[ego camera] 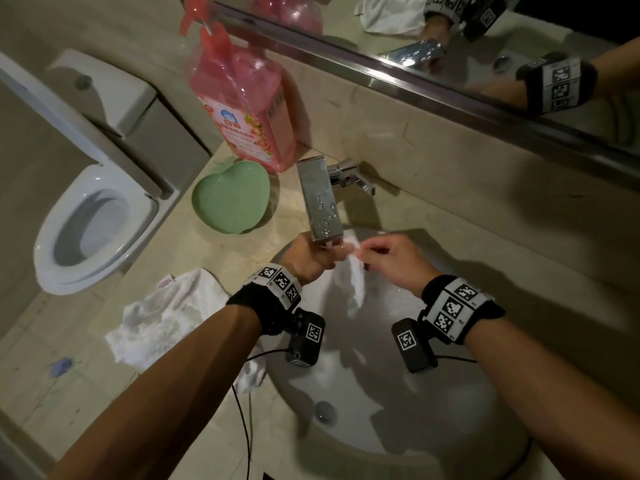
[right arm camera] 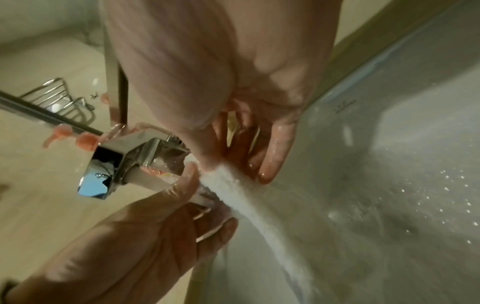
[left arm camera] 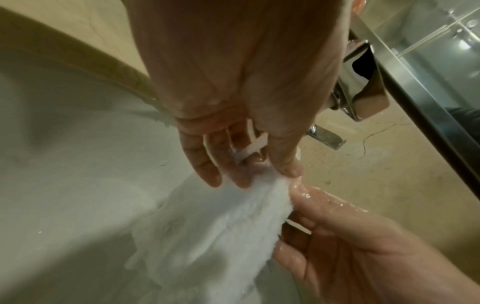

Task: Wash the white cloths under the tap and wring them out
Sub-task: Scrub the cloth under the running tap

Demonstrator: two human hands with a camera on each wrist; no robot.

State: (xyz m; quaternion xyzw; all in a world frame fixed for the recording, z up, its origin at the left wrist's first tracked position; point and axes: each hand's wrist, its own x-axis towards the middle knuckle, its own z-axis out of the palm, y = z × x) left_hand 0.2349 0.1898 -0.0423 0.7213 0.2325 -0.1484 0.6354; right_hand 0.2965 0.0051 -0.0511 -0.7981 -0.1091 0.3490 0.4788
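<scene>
A wet white cloth (ego camera: 356, 285) hangs in a narrow strip from just under the chrome tap (ego camera: 320, 199) down into the white sink (ego camera: 398, 427). My left hand (ego camera: 337, 252) pinches the cloth's top edge from the left. My right hand (ego camera: 363, 252) pinches the same edge from the right, close beside it. In the left wrist view the cloth (left arm camera: 207, 236) drops below both sets of wet fingers. The right wrist view shows the cloth (right arm camera: 246, 201) beside the spout (right arm camera: 111, 164). A second crumpled white cloth (ego camera: 166, 317) lies on the counter to the left of the sink.
A green heart-shaped dish (ego camera: 230, 199) and a pink soap bottle (ego camera: 242, 109) stand on the counter left of the tap. A toilet (ego camera: 93, 223) is at far left, and a mirror (ego camera: 519, 46) runs along the back. Droplets spot the basin around the drain (ego camera: 325, 410).
</scene>
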